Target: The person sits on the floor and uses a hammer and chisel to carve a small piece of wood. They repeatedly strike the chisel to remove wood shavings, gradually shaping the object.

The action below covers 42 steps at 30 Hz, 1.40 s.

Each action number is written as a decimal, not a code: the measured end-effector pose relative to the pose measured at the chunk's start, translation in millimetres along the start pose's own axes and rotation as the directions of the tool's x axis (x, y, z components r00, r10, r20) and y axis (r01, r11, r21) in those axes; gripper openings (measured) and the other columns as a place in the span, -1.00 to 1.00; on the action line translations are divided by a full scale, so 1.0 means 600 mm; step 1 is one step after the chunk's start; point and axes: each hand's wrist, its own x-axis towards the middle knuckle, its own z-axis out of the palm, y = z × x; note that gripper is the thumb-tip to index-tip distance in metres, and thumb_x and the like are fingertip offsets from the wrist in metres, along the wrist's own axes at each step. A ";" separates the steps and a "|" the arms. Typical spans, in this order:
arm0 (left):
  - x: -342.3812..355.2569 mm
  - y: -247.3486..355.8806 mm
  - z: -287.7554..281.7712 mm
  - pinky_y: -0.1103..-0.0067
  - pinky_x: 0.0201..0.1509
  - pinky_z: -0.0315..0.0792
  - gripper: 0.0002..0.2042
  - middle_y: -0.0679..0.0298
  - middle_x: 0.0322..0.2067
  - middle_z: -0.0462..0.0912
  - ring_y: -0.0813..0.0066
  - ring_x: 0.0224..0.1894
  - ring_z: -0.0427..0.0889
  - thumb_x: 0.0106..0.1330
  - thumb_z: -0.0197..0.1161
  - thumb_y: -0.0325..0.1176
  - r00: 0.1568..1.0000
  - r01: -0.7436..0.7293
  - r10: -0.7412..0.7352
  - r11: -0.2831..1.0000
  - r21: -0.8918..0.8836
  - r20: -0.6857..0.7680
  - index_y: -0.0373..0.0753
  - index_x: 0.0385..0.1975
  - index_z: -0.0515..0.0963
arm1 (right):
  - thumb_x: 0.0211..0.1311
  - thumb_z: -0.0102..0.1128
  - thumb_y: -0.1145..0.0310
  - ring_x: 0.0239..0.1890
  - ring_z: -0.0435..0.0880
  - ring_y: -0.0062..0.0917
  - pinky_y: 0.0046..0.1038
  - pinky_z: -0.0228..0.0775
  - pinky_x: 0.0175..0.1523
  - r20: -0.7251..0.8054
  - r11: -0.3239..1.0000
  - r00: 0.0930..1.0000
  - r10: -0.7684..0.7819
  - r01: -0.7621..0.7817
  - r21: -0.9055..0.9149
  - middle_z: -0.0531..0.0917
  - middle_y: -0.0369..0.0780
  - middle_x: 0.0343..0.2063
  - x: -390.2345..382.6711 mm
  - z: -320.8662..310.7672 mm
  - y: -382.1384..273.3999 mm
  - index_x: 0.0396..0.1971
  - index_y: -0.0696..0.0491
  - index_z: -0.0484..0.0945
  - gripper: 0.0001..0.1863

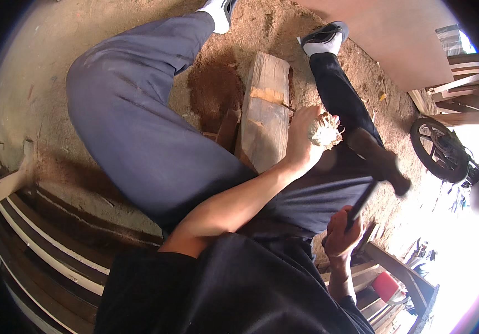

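Left hand (301, 136): grip closed around a chisel (326, 132), frayed butt uppermost, thin blade at the pale cut on the block (266, 125). The block lies between the legs (133, 106). Right hand (343, 232): grip clamped on the handle of a hammer (381, 162), its head blurred, near the butt and apart from it.

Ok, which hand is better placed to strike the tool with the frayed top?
Probably your right hand: it grips the hammer, seen just right of the frayed-topped tool. Your left hand is occupied, holding that tool by the wooden block.
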 end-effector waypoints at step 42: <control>0.004 -0.051 0.009 0.43 0.16 0.57 -0.56 0.29 -0.20 0.51 0.50 -0.21 0.60 0.25 0.16 -0.84 0.987 -0.123 0.129 0.990 -0.062 0.097 -0.25 0.07 0.41 | 0.48 -0.02 0.37 -0.73 0.29 -0.77 -0.64 0.08 -0.64 -0.154 0.999 0.988 0.015 -0.010 0.037 0.40 -0.34 -0.70 0.002 -0.038 -0.047 -0.35 0.15 0.42 -0.81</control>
